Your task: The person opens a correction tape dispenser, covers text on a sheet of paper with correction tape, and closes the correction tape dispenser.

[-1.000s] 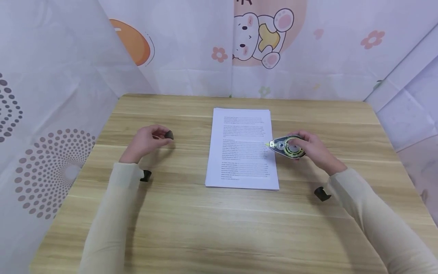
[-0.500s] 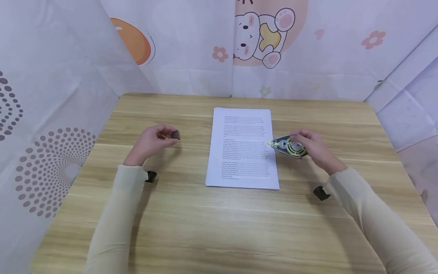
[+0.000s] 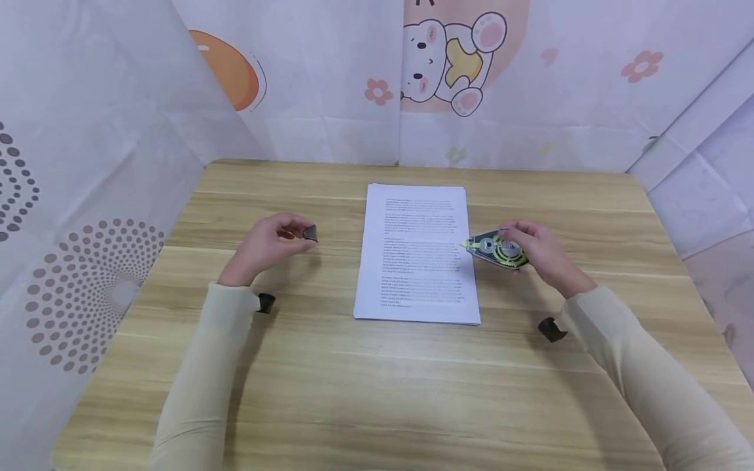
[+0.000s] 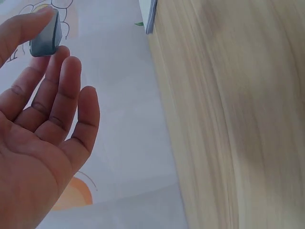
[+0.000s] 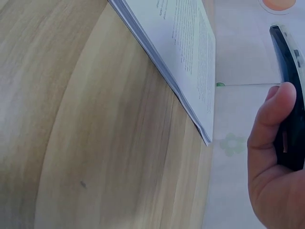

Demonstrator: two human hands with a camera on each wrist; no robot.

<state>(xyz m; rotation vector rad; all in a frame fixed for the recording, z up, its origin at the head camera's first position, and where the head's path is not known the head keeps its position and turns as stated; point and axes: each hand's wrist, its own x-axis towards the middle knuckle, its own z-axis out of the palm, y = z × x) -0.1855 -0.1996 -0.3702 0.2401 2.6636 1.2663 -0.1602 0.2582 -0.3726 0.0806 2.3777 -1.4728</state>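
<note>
My left hand pinches a small dark cap between thumb and fingertips, above the left part of the table. In the left wrist view the cap looks grey and wedge-shaped, with the thumb on top and the other fingers loosely bent below. My right hand grips a correction tape dispenser with a clear, dark and yellow-green body. Its bare yellow tip points left, over the right edge of a stack of printed paper. The right wrist view shows the dispenser's dark side against the thumb.
The wooden table carries the paper stack near its middle. A small black piece sits by the left cuff, another black piece by the right. A printed white curtain stands behind the table and along both sides.
My left hand has moved right with the cap, closer to the paper stack. The right hand and the correction tape dispenser have barely shifted; the paper has stayed in place.
</note>
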